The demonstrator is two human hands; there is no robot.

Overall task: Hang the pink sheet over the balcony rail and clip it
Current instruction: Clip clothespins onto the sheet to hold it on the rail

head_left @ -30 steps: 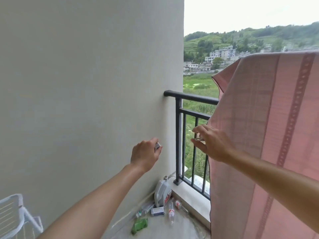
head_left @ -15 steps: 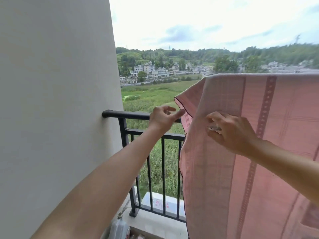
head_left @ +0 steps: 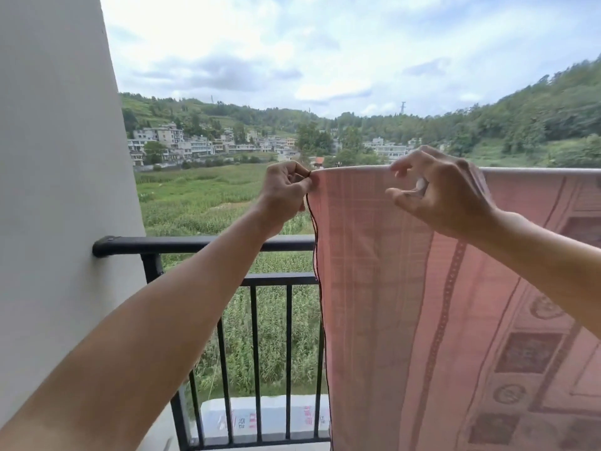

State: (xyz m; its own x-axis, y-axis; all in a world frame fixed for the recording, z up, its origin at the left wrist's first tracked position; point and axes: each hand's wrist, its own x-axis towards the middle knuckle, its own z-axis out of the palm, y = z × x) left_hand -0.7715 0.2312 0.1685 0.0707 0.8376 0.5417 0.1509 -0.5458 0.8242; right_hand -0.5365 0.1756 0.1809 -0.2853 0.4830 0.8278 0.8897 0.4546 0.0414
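Observation:
The pink patterned sheet (head_left: pixel 422 304) hangs from a pale horizontal rod (head_left: pixel 540 171) at eye height, in front of the black balcony rail (head_left: pixel 195 244). Its left edge falls straight down past the rail's bars. My left hand (head_left: pixel 286 190) pinches the sheet's top left corner between thumb and fingers. At the top edge, a little to the right, my right hand (head_left: pixel 445 196) holds a small pale clip (head_left: pixel 421 183) between curled fingers. The clip is mostly hidden by the fingers.
A grey wall (head_left: pixel 58 190) stands close on the left, where the rail ends. Beyond the rail's vertical bars (head_left: pixel 255 353) lie green fields and distant buildings. A white ledge (head_left: pixel 260 418) shows below the bars.
My left hand has risen from the rail to the sheet's top left corner and pinched it. My right hand has climbed with the clip to the top edge. The view has tilted upward.

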